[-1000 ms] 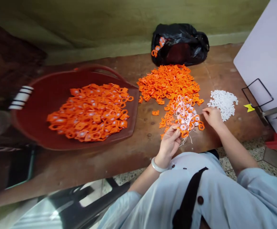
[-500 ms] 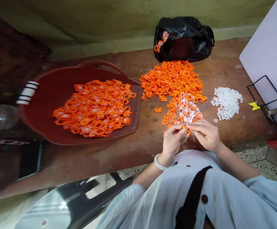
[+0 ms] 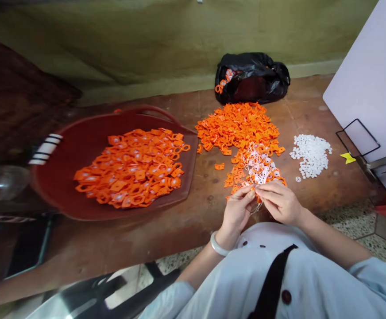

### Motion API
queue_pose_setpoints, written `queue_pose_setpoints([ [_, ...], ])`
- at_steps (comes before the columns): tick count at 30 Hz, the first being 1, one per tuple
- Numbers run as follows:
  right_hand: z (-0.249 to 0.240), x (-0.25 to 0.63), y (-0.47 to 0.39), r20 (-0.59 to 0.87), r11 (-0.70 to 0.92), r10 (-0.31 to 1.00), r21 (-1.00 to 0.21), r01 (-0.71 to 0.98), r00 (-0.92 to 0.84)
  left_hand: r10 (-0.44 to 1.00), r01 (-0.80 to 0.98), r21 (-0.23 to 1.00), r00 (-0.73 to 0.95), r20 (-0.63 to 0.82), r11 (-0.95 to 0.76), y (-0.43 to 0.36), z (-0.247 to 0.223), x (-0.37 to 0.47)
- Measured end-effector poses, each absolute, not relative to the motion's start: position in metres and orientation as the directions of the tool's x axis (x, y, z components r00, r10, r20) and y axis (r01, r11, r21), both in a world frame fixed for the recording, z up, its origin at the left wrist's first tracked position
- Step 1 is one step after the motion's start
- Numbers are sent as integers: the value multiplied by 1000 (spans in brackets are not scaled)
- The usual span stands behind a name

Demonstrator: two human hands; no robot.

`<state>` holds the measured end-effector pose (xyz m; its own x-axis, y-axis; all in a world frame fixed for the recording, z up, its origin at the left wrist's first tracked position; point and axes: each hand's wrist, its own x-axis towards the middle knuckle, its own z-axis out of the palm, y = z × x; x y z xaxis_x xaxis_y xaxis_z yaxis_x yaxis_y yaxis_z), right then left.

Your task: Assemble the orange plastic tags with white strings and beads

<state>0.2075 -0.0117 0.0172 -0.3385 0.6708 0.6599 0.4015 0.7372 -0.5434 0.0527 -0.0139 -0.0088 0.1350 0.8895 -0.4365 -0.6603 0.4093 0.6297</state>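
Note:
My left hand [image 3: 239, 208] pinches a small orange plastic piece [image 3: 253, 190], mostly covered by the fingers. Fingertips of my right hand [image 3: 280, 200] press together against the left ones at the same spot, closed on something too small to make out, perhaps a string end. Just beyond both hands lies a tangle of thin white strings [image 3: 254, 161], mixed with orange pieces and white discs. Behind it spreads a heap of loose orange plastic pieces [image 3: 239, 124]. Right of the hands is a pile of small white plastic discs [image 3: 310, 153].
A dark red scoop-shaped basket [image 3: 63, 186] at left holds many orange pieces with white centres. At the back, a black plastic bag [image 3: 256, 75] stands against the wall. A white panel with a wire bracket [image 3: 358, 137] borders the right side. A phone-like dark object [image 3: 28, 248] lies front left.
The view has tilted upward, so everything sits lower in the picture. Both hands stay together in the same pinch, with only slight finger movement.

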Motion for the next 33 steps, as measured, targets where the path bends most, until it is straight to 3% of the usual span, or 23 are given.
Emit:
queue_pose_setpoints([
  [6,0,196,-17,638,711,696,-552,435,-329,843,-732,486,227,-488,478,-14,-22,48],
  [11,-2,201,-8,629,730,683,-590,344,-371,838,-767,437,234,-492,470,-15,-39,34],
  [14,-8,227,33,560,668,743,-583,462,-367,825,-767,417,251,-506,488,-15,-47,24],
  [16,-14,247,74,445,522,841,-520,676,-307,827,-771,415,246,-506,483,-16,-49,19],
  [18,-21,262,115,266,342,929,-361,867,-255,833,-781,414,234,-501,468,-16,-49,17],
  [21,-28,268,157,6,342,939,-145,929,-345,841,-785,414,239,-485,461,-16,-44,17],
  [25,-29,265,165,-30,316,947,-97,944,-320,861,-790,421,248,-445,445,-16,-40,17],
  [27,-25,269,157,43,257,966,-186,948,-254,870,-798,429,227,-438,424,-16,-41,14],
  [29,-19,275,143,109,172,985,-454,874,-137,875,-796,444,208,-438,411,-16,-43,12],
  [31,-11,279,125,73,81,997,-784,616,-38,875,-789,455,206,-438,414,-14,-44,12],
  [33,-3,278,102,-8,-2,1000,-955,297,-18,871,-781,455,224,-437,429,-12,-41,16],
])
